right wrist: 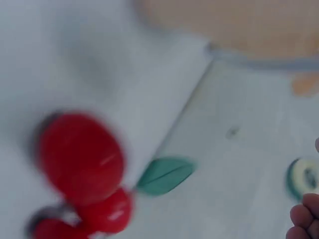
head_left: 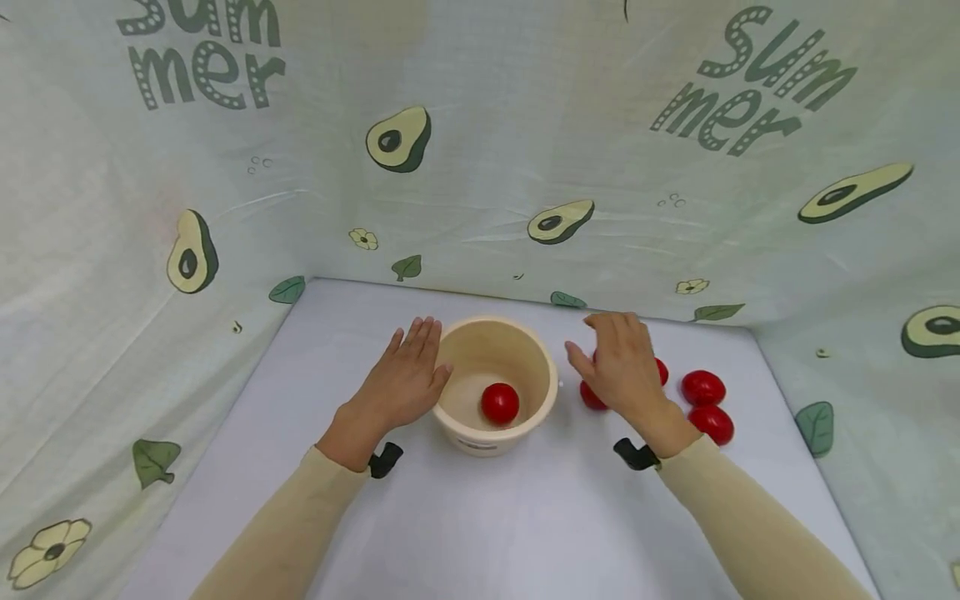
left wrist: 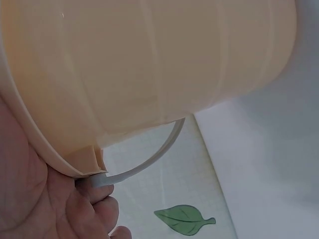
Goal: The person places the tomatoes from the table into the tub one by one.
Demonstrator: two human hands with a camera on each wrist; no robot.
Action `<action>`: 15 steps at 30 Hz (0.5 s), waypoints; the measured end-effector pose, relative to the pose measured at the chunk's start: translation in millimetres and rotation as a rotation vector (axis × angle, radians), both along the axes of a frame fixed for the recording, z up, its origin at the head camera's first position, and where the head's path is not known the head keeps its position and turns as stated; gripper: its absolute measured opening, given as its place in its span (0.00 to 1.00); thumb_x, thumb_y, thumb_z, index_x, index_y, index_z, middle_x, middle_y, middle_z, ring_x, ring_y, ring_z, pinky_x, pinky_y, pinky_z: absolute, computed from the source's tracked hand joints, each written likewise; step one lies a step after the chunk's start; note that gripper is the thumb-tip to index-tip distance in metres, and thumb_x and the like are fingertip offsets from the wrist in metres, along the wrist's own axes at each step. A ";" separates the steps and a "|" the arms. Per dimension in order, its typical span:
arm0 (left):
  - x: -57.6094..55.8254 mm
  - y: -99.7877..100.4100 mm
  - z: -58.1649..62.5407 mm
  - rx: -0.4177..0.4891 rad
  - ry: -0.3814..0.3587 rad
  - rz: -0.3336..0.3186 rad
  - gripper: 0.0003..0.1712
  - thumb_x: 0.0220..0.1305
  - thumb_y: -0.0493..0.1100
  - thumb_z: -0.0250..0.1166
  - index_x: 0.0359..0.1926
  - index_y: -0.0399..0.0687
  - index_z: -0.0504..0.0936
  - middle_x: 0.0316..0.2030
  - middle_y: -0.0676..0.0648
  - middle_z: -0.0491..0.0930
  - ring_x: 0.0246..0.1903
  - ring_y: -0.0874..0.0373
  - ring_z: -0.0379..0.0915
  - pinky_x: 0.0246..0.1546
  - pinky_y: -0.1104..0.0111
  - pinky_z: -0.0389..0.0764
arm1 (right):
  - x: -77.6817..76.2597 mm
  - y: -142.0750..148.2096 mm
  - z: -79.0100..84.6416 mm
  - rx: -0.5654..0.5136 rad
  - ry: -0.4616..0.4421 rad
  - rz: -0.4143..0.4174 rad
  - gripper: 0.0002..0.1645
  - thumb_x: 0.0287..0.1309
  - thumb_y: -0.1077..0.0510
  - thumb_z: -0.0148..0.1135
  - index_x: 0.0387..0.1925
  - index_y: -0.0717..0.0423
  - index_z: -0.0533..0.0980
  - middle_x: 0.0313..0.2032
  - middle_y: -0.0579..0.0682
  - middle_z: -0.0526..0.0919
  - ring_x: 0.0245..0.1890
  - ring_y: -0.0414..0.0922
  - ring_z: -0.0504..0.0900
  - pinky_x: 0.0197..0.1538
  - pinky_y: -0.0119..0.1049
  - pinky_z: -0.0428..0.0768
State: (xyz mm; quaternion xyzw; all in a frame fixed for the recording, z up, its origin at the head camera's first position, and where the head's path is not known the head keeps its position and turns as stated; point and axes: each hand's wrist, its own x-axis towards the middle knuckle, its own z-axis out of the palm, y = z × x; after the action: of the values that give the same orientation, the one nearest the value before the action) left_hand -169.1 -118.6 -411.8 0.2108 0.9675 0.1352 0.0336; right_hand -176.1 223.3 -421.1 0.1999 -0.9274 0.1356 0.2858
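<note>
Pale cloth (head_left: 487,100) printed with avocados, leaves, flowers and the word "summer" is enclosing a white worktop (head_left: 420,542). Head view: a cream bucket (head_left: 480,350) is standing upright near the middle, and one glossy red ball (head_left: 499,404) is lying on its floor, toward the near wall. The left hand (head_left: 401,383) is resting at the left side of the rim, its fingers straight and lying close together, the thumb pointing toward the bucket. The right hand (head_left: 622,371) is hovering on the other side, its fingers extending forward with a slight bend and the thumb standing apart. Beneath and beside it, loose red balls (head_left: 592,397) are showing, partly hidden; farther right, a red pair (head_left: 702,388) is lying on the worktop, one just behind the other. Beige sleeves (head_left: 277,533) are covering both forearms.

Left wrist view: the bucket's outer wall is filling the upper part, its contents hidden; a grey handle (left wrist: 144,167) is curving from a lug below the rim, where the left hand is touching.

Right wrist view: red balls are clustering at lower left, blurred; the bucket is appearing at the top, its inside out of sight, while the right hand's fingertips (right wrist: 300,216) are entering at the right edge.
</note>
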 end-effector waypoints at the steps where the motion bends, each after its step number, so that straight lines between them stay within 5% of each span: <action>1: 0.6 -0.2 0.3 0.002 0.001 0.000 0.43 0.84 0.56 0.45 0.83 0.32 0.46 0.83 0.34 0.46 0.84 0.40 0.37 0.84 0.46 0.43 | 1.5 12.1 -4.6 0.014 -0.022 -0.043 0.31 0.61 0.50 0.73 0.54 0.71 0.75 0.48 0.68 0.81 0.50 0.63 0.76 0.52 0.60 0.77; 7: 2.4 -1.2 1.1 0.003 0.003 -0.006 0.43 0.84 0.56 0.45 0.83 0.31 0.46 0.83 0.33 0.47 0.84 0.40 0.38 0.83 0.45 0.44 | 18.1 57.9 -44.8 0.158 -0.181 -0.191 0.43 0.55 0.44 0.78 0.56 0.75 0.73 0.48 0.71 0.80 0.51 0.66 0.75 0.50 0.63 0.80; 15: 0.8 -0.8 0.1 -0.001 -0.003 -0.002 0.43 0.84 0.56 0.45 0.83 0.32 0.45 0.84 0.34 0.46 0.84 0.40 0.37 0.84 0.46 0.44 | 24.2 61.3 -80.5 0.195 -0.372 -0.252 0.53 0.50 0.36 0.80 0.59 0.73 0.69 0.54 0.71 0.76 0.57 0.66 0.71 0.55 0.65 0.78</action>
State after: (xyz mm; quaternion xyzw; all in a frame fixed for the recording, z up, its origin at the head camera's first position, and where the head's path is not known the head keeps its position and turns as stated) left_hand -168.3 -119.4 -411.8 0.2115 0.9674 0.1349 0.0355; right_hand -152.0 284.6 -501.6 0.0807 -0.9904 0.0430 0.1041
